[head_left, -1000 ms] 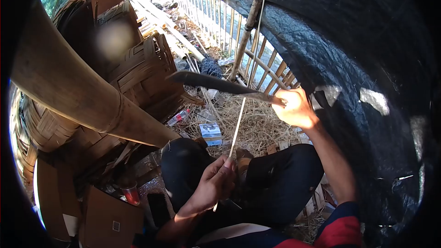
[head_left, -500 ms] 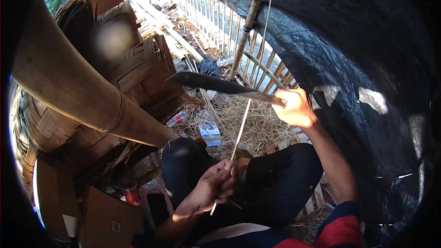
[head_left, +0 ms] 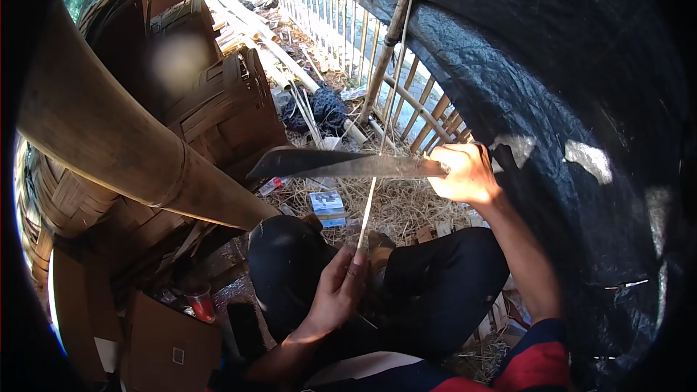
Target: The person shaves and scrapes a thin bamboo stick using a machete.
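Note:
A long, thin bamboo strip runs up and away from my lap. My left hand grips its lower end between thumb and fingers. My right hand is closed around the handle end of a machete, whose broad dark blade points left. The blade lies across the strip, above my left hand; whether it presses into the strip I cannot tell. The strip's far part shows beyond the blade, in front of the bamboo fence. The machete's handle is mostly hidden by my fingers.
A thick bamboo pole slants across the left, beside woven bamboo baskets. A black tarp hangs at right. Shavings and a blue-white packet lie ahead. A red cup, a phone and a cardboard box are lower left.
The machete blade has swung from a slant to nearly level and sits slightly lower. The strip's far end has shifted left and up. My left hand's fingers have loosened somewhat around the strip.

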`<state>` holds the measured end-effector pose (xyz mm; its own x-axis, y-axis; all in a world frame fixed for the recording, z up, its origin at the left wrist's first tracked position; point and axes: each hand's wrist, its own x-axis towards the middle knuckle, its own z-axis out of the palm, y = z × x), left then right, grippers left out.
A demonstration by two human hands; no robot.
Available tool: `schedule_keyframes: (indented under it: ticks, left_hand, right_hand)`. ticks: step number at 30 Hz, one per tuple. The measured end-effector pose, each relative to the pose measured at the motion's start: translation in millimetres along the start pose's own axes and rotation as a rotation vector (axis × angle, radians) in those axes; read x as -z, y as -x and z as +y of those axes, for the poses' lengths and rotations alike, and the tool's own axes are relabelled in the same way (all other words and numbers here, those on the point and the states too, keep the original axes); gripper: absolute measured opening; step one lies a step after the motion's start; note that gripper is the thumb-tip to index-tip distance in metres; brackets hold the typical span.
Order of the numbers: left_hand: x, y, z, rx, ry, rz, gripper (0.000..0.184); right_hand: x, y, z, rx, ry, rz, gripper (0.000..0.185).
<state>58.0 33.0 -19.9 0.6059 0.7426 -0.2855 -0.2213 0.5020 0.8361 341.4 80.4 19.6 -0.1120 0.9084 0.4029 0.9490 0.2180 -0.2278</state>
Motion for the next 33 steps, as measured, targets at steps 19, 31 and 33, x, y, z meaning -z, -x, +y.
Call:
schedule_keyframes:
  ticks: [19, 31, 33]
  left_hand:
    - [-4.7, -0.2, -6.3, -0.191, -0.370, 0.131, 0.018]
    - [-6.1, 1.1, -3.3, -0.176, -0.408, 0.105, 0.018]
    - [-5.4, 2.6, -4.2, -0.214, -0.441, 0.105, 0.018]
  right_hand:
    - [10.1, -3.7, -22.5, 0.117, -0.033, -0.064, 0.018]
    - [12.0, -0.4, -18.3, 0.067, -0.023, -0.122, 0.016]
    - [10.9, -5.2, -10.4, 0.034, -0.007, -0.137, 0.018]
